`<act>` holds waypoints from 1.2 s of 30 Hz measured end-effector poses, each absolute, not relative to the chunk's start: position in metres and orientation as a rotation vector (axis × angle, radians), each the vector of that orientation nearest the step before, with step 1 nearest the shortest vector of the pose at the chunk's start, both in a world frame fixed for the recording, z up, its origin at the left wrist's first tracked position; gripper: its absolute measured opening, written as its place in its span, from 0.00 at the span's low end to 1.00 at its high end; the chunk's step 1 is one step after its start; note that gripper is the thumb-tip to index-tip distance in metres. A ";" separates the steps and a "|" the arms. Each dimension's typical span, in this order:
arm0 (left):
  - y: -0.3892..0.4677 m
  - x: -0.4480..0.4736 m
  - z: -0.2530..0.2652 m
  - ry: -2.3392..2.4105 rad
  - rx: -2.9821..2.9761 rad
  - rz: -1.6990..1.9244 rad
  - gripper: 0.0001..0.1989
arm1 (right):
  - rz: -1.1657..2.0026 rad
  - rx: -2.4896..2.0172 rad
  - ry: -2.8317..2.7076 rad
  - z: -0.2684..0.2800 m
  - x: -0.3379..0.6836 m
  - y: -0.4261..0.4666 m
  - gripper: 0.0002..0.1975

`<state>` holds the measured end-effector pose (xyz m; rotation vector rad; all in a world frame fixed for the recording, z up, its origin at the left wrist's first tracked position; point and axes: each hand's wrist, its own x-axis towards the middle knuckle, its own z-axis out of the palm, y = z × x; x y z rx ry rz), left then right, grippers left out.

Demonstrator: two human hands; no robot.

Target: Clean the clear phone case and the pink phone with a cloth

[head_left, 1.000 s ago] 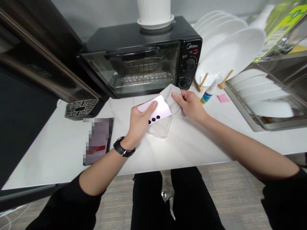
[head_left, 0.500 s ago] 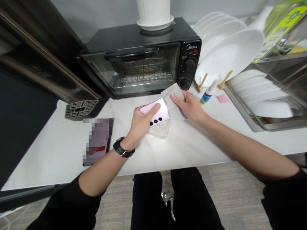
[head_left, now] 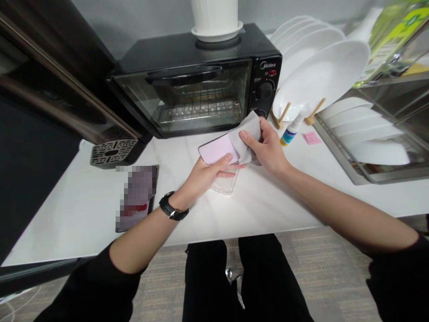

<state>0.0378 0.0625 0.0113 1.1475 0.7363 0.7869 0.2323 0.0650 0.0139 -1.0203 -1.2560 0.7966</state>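
Note:
A light-purple smartphone (head_left: 217,149) lies in my left hand (head_left: 206,174), back side up, with my thumb along its near edge and fingers beneath. My right hand (head_left: 270,150) grips a grey cleaning cloth (head_left: 246,136), thumb on top. The cloth covers the right end of the phone, and the camera lenses are hidden. Below the phone a clear phone case (head_left: 225,184) rests on the white counter, partly behind my left fingers. A small spray bottle (head_left: 291,129) with a blue and yellow label stands just right of my right hand.
Behind my hands stands a black toaster oven (head_left: 201,98). White plates (head_left: 321,76) in a wooden rack and a metal dish rack (head_left: 355,176) are at right. A pink sticky note (head_left: 312,138) lies by the bottle. Another phone (head_left: 137,199) lies left, near a drip tray (head_left: 114,152).
The phone has turned in my left hand, its lens end now at the right under the cloth. My left thumb has moved to the near edge. The cloth has come over the phone.

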 end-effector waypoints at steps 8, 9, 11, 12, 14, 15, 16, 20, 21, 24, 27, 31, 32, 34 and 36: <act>0.060 0.037 0.018 0.954 1.401 0.978 0.21 | 0.484 -1.201 -1.386 0.020 0.246 0.067 0.30; 0.058 0.038 0.019 0.982 1.455 0.997 0.20 | 0.495 -1.206 -1.374 0.019 0.246 0.067 0.31; 0.056 0.038 0.020 1.010 1.488 1.029 0.20 | 0.567 -1.167 -1.341 0.015 0.244 0.069 0.30; 0.056 0.039 0.020 1.015 1.466 1.055 0.20 | 0.620 -1.125 -1.315 0.013 0.242 0.070 0.28; 0.057 0.039 0.019 1.028 1.395 1.115 0.21 | 0.778 -1.017 -1.215 0.008 0.235 0.071 0.24; 0.057 0.039 0.018 1.036 1.366 1.143 0.22 | 0.887 -0.968 -1.148 0.005 0.232 0.071 0.26; 0.058 0.039 0.018 1.046 1.342 1.173 0.23 | 1.009 -0.930 -1.084 0.003 0.229 0.072 0.28; 0.063 0.038 0.017 1.062 1.293 1.256 0.26 | 1.306 -0.878 -1.005 0.002 0.226 0.071 0.27; 0.064 0.038 0.017 1.061 1.292 1.267 0.26 | 1.273 -0.889 -1.031 0.003 0.227 0.071 0.26; 0.065 0.038 0.018 1.064 1.324 1.269 0.24 | 1.128 -0.917 -1.086 0.006 0.230 0.071 0.24; 0.066 0.037 0.018 1.069 1.357 1.252 0.24 | 1.186 -0.876 -1.012 0.009 0.231 0.072 0.25; 0.067 0.036 0.017 1.066 1.301 1.188 0.27 | 1.319 -0.817 -0.920 0.011 0.233 0.073 0.27; 0.067 0.036 0.017 1.061 1.283 1.176 0.27 | 1.331 -0.821 -0.931 0.011 0.235 0.074 0.26; 0.066 0.037 0.016 1.055 1.280 1.165 0.27 | 1.287 -0.869 -1.006 0.011 0.241 0.077 0.23; 0.064 0.037 0.016 1.050 1.298 1.155 0.26 | 1.153 -0.972 -1.114 0.011 0.247 0.081 0.24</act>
